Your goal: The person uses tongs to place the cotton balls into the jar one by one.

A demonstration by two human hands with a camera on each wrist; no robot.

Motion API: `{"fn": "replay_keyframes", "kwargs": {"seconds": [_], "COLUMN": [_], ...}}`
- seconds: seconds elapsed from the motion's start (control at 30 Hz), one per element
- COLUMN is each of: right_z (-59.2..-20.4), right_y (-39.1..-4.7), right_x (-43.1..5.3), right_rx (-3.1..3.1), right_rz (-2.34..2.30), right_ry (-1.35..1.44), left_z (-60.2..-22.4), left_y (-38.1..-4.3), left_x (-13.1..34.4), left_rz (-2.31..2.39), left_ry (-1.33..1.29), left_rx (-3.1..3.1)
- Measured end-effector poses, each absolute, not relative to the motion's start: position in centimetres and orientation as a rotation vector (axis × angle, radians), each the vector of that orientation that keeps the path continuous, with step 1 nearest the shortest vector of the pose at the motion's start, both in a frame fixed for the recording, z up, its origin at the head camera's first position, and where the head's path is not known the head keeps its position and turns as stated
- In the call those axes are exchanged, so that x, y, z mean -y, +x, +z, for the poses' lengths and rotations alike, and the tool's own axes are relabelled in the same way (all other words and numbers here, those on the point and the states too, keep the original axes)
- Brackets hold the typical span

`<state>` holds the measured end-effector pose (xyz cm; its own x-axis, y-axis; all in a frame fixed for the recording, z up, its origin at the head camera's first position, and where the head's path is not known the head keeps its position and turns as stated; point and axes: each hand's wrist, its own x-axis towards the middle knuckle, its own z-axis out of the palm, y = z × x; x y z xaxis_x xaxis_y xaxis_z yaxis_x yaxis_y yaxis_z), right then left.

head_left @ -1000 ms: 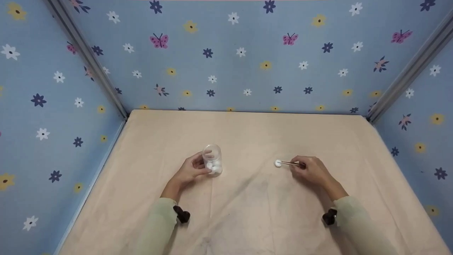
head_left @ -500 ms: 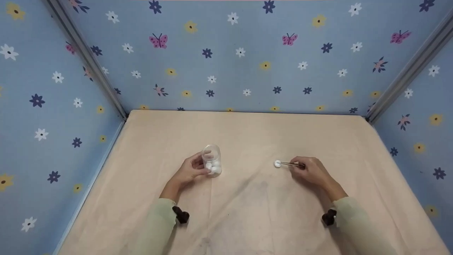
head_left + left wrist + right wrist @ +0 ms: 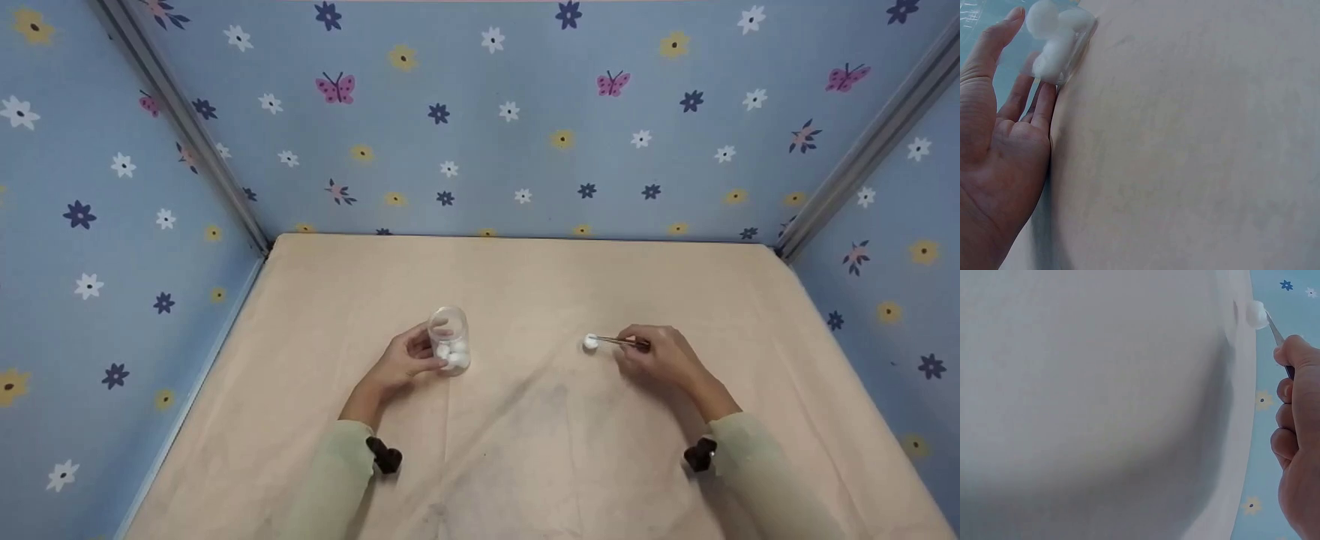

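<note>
My left hand (image 3: 401, 360) holds a clear plastic jar (image 3: 449, 330) upright on the table, thumb in front and fingers behind. Several white cotton balls (image 3: 1055, 45) lie in the bottom of the jar, whose mouth is uncovered. To the right, my right hand (image 3: 660, 356) grips a pair of tweezers (image 3: 619, 340) that points left. Between the tweezer tips sits one white cotton ball (image 3: 591, 342). In the right wrist view this cotton ball (image 3: 1257, 315) shows apart from its shadow on the cloth, and the fingers curl round the tweezers' dark handle.
A pale beige cloth (image 3: 510, 435) with creases covers the table. Blue panels (image 3: 480, 127) with flowers and butterflies stand at the back and on both sides, joined by grey metal posts (image 3: 187, 124). Each sleeve cuff carries a small black device (image 3: 701, 454).
My right hand has risen slightly, lifting the tweezers and the cotton ball off the cloth. The left hand and the jar have stayed in place.
</note>
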<state>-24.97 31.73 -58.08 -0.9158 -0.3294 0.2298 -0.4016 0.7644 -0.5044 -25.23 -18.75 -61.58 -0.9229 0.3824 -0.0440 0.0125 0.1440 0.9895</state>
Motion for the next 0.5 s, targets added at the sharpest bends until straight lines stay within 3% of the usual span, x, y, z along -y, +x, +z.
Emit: {"fn": "replay_keyframes", "kwargs": {"seconds": [0.5], "right_z": [-56.5], "right_y": [-25.8], "right_x": [-31.4], "right_rx": [2.656], "right_rz": [0.834], "right_ry": [0.722], "left_z": [-61.5], "left_y": [-25.2], "left_x": [18.7], "left_rz": [1.884], "left_ry": [0.395], "left_rx": [-2.108]}}
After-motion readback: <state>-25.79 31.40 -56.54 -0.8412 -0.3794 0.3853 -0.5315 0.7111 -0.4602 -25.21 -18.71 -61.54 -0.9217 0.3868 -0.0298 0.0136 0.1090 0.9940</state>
